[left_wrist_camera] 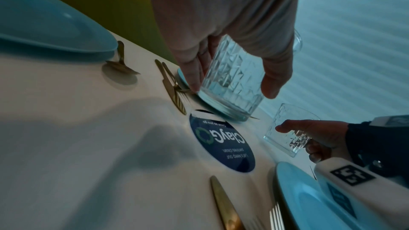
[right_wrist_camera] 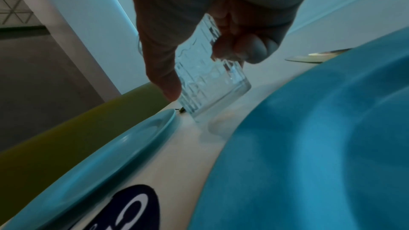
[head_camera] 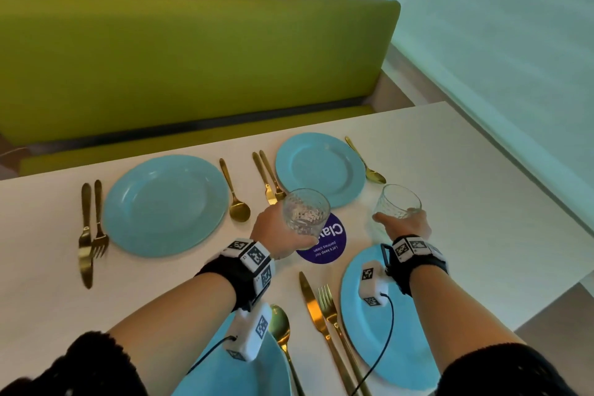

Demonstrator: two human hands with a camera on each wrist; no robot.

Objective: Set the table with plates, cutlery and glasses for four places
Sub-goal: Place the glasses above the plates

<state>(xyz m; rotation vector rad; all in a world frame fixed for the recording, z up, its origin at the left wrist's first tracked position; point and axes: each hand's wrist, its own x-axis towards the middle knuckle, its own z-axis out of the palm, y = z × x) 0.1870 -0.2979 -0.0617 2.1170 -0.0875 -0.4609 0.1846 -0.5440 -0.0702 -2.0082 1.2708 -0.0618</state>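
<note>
My left hand (head_camera: pixel 283 235) grips a clear cut-glass tumbler (head_camera: pixel 305 214) tilted above the round blue sticker (head_camera: pixel 328 243) in the table's middle; in the left wrist view that left-hand tumbler (left_wrist_camera: pixel 230 80) hangs just off the surface. My right hand (head_camera: pixel 406 223) holds a second tumbler (head_camera: pixel 398 202) just beyond the near right plate (head_camera: pixel 414 341), its base close to the table; the right wrist view shows this right-hand tumbler (right_wrist_camera: pixel 208 76) tilted. Four light blue plates lie set with gold cutlery: far left plate (head_camera: pixel 165 204), far right plate (head_camera: pixel 319 167), near left plate (head_camera: pixel 250 373).
A green bench (head_camera: pixel 193 61) runs along the far side of the white table (head_camera: pixel 41 267). Gold knife and fork (head_camera: pixel 324 325) lie between the near plates, a gold spoon (head_camera: pixel 279 328) beside the near left one. The table's right edge drops off beside a pale wall (head_camera: pixel 514 74).
</note>
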